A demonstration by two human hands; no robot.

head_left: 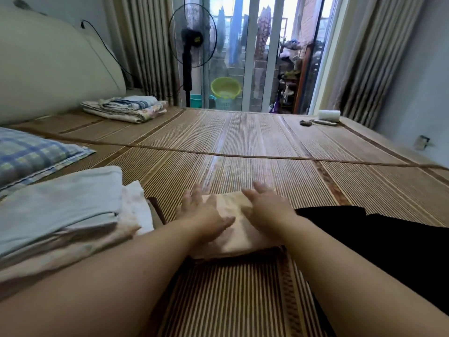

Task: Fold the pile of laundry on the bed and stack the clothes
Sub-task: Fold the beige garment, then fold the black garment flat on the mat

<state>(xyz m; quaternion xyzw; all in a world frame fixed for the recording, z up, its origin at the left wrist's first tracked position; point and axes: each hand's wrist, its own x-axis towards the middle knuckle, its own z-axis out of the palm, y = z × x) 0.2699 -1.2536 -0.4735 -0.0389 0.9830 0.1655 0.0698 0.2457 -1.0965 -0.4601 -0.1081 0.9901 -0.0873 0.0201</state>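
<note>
Both the left hand (201, 212) and right hand (266, 206) are pressing flat, fingers straight, on the small folded beige cloth (230, 227) lying on the striped bamboo bed mat (243, 147). Uneven smoothing could be shifting layers, loosening the fold before stacking on the folded pale-blue pile (60, 205).

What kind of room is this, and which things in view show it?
Most likely a bedroom in a home: a wide woven sleeping mat, a checked pillow beside a padded headboard, and folded clothes stacked at the left.
</note>
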